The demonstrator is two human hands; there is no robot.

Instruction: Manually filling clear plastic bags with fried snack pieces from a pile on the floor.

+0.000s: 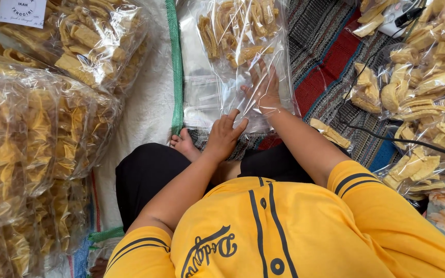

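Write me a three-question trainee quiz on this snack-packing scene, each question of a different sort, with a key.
1. True or false: the right hand is inside the clear plastic bag of yellow fried crackers.
2. Multiple choice: the left hand rests on A) the bag's near edge, B) the black cable, C) the large sealed cracker bags.
3. Fill in: the bag lies on a striped woven ____.

Key: 1 true; 2 A; 3 mat.
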